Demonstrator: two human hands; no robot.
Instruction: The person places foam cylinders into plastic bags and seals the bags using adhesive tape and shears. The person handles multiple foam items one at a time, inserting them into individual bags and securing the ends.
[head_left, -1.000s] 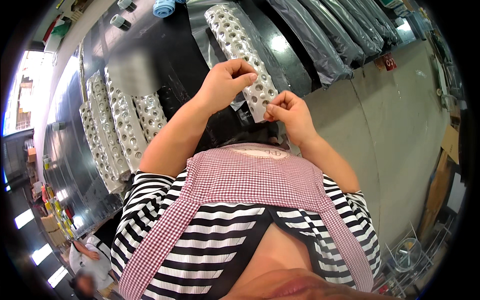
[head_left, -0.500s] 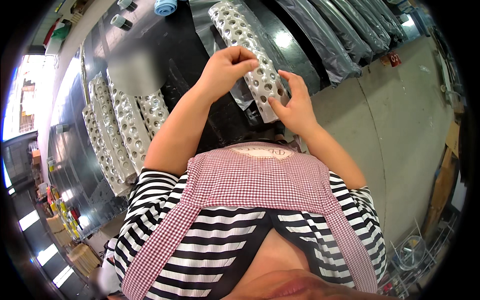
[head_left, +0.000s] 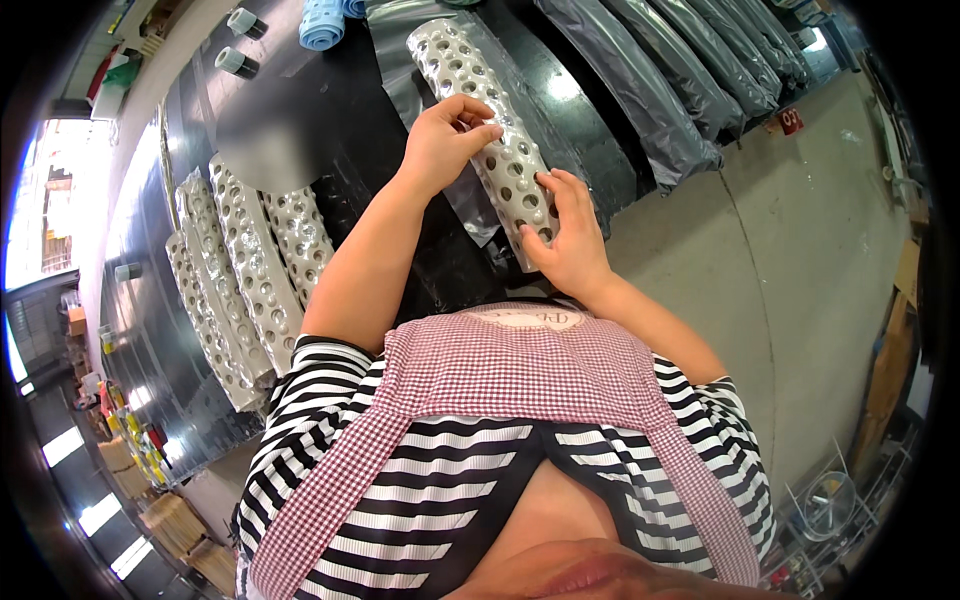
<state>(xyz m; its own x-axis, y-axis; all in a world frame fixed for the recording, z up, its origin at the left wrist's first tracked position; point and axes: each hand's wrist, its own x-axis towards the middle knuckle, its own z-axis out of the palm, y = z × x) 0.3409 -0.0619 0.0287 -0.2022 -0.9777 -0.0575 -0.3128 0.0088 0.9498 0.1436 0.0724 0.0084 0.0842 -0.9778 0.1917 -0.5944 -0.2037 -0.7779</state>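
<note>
A pale grey rolled mat (head_left: 520, 180), dotted with round holes and covered in clear film, lies lengthwise in front of me on a grey plastic bag (head_left: 468, 208). My left hand (head_left: 445, 145) is at the roll's left side near its middle. Its fingers are curled and the thumb tip meets them; anything pinched there is too small to make out. Against the near right side of the roll rests my right hand (head_left: 575, 240), its thumb and fingers spread apart on the surface.
Several similar wrapped rolls (head_left: 250, 260) lie at the left on the black table (head_left: 150, 330). At the right are several filled grey bags (head_left: 650, 90). A blue roll (head_left: 322, 25) and two small dark cylinders with pale tops (head_left: 237, 62) sit at the back.
The roll and both hands appear slightly lower and farther left, while the table items have also shifted down in view. Both hands keep nearly the same places on the roll.
</note>
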